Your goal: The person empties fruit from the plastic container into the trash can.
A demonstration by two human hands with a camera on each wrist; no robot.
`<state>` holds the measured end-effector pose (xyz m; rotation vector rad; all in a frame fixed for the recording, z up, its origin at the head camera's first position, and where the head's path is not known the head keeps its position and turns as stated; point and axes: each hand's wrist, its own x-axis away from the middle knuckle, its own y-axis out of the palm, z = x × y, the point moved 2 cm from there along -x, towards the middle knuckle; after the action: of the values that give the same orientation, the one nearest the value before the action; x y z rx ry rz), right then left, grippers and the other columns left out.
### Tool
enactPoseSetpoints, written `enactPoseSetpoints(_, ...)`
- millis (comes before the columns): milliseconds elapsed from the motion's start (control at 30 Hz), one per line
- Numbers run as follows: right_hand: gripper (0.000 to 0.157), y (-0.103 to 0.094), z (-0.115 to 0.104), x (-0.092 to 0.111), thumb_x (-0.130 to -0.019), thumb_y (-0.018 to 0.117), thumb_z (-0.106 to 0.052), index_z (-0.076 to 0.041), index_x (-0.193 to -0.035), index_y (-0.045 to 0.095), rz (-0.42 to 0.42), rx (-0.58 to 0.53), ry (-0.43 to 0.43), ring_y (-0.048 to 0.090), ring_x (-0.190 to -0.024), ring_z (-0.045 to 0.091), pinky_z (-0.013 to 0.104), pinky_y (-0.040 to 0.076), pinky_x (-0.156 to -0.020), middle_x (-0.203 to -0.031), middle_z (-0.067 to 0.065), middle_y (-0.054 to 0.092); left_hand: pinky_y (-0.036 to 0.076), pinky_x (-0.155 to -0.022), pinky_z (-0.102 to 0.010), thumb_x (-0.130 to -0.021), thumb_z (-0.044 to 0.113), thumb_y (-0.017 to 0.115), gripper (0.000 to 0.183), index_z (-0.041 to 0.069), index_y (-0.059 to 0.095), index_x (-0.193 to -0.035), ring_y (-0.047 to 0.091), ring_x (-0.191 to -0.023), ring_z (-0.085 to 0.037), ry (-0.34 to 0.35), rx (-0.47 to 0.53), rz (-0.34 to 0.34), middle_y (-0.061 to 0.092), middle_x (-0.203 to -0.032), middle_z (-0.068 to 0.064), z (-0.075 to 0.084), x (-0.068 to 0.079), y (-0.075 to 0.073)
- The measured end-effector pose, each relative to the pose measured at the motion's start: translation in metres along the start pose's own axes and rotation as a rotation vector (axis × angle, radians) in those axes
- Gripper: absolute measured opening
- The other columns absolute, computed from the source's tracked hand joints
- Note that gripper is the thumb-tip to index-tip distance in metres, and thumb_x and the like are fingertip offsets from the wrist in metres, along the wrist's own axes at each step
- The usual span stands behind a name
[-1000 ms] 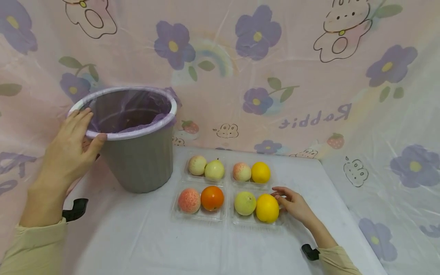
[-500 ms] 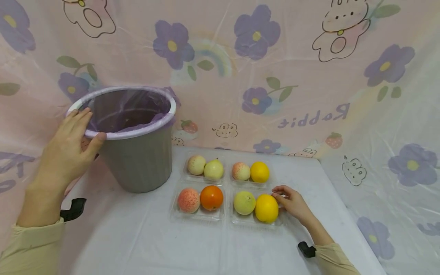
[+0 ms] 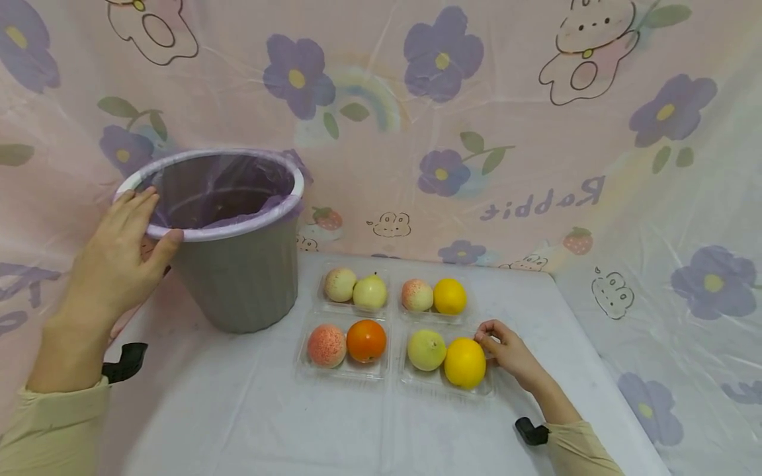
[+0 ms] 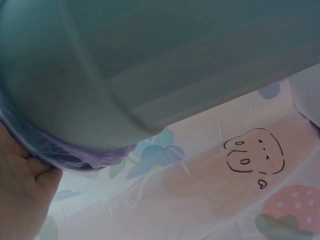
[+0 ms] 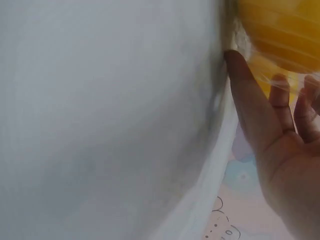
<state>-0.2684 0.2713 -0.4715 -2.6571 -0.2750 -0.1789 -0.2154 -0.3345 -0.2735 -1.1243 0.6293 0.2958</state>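
My left hand [image 3: 113, 258] grips the near left rim of a grey trash can [image 3: 250, 277] lined with a purple bag [image 3: 278, 202]. In the left wrist view its fingers bend at the bagged rim. My right hand [image 3: 506, 350] pinches the right edge of the front right clear plastic fruit box [image 3: 431, 387]. That box holds a pale green fruit [image 3: 426, 350] and a yellow fruit [image 3: 465, 363]. In the right wrist view the yellow fruit [image 5: 285, 30] shows behind clear plastic, above the fingers.
Left of it, another clear box [image 3: 345, 371] holds a pink fruit and an orange. Behind are a box [image 3: 351, 309] with a speckled fruit and a pear, and a box [image 3: 437, 318] with a peach-like and a yellow fruit. A white cloth [image 3: 286, 423] covers the table.
The front right box and its two fruits have shifted slightly right, with my right hand at its edge. My left hand stays on the trash can rim.
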Motion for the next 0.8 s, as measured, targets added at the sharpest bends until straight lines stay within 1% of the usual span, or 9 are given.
enactPoseSetpoints(133, 0.035, -0.002, -0.001, 0.004, -0.098, 0.05, -0.035, -0.005, -0.116, 0.044, -0.011, -0.033, 0.005, 0.054, -0.087, 0.024, 0.034, 0.055, -0.069, -0.108, 0.014, 0.051, 0.01, -0.117, -0.048, -0.097, 0.038, 0.047, 0.065, 0.005, 0.027, -0.149, 0.014, -0.144, -0.033, -0.003, -0.001, -0.01, 0.026, -0.154, -0.016, -0.001, 0.0, 0.0)
enactPoseSetpoints(267, 0.039, -0.003, 0.002, 0.006, -0.097, 0.051, -0.039, -0.006, -0.117, 0.043, -0.004, -0.061, 0.035, 0.052, -0.083, 0.022, 0.033, 0.053, -0.065, -0.104, 0.013, 0.051, 0.011, -0.116, -0.05, -0.097, 0.037, 0.047, 0.064, 0.004, 0.028, -0.148, 0.014, -0.144, -0.033, -0.007, 0.0, -0.006, 0.027, -0.153, -0.017, -0.001, 0.0, 0.0)
enactPoseSetpoints(400, 0.041, -0.004, 0.005, 0.01, -0.096, 0.052, -0.04, -0.006, -0.117, 0.042, -0.003, -0.082, 0.046, 0.049, -0.086, 0.023, 0.032, 0.051, -0.065, -0.103, 0.011, 0.052, 0.011, -0.116, -0.051, -0.098, 0.038, 0.047, 0.064, 0.002, 0.029, -0.148, 0.015, -0.144, -0.035, -0.009, 0.001, -0.001, 0.028, -0.152, -0.019, -0.001, -0.001, 0.001)
enactPoseSetpoints(500, 0.039, -0.005, 0.004, 0.014, -0.096, 0.053, -0.039, -0.007, -0.115, 0.043, 0.0, -0.109, 0.054, 0.049, -0.086, 0.021, 0.031, 0.051, -0.065, -0.102, 0.009, 0.052, 0.011, -0.116, -0.05, -0.097, 0.038, 0.047, 0.064, 0.002, 0.029, -0.148, 0.015, -0.143, -0.035, -0.007, 0.003, 0.005, 0.029, -0.152, -0.019, -0.001, 0.0, 0.001)
enactPoseSetpoints(633, 0.038, -0.005, 0.003, 0.017, -0.096, 0.053, -0.039, -0.008, -0.114, 0.042, 0.002, -0.146, 0.057, 0.048, -0.083, 0.021, 0.032, 0.053, -0.064, -0.104, 0.009, 0.051, 0.011, -0.116, -0.049, -0.097, 0.037, 0.047, 0.064, 0.003, 0.029, -0.148, 0.015, -0.144, -0.033, -0.007, 0.006, 0.012, 0.029, -0.152, -0.018, -0.001, 0.0, 0.001)
enactPoseSetpoints(800, 0.04, -0.008, -0.003, 0.02, -0.096, 0.052, -0.04, -0.008, -0.114, 0.039, 0.007, -0.171, 0.053, 0.05, -0.079, 0.022, 0.032, 0.053, -0.065, -0.11, 0.011, 0.049, 0.012, -0.117, -0.047, -0.097, 0.036, 0.048, 0.063, 0.005, 0.03, -0.148, 0.016, -0.144, -0.033, 0.001, 0.007, 0.024, 0.029, -0.153, -0.016, -0.001, 0.0, 0.002)
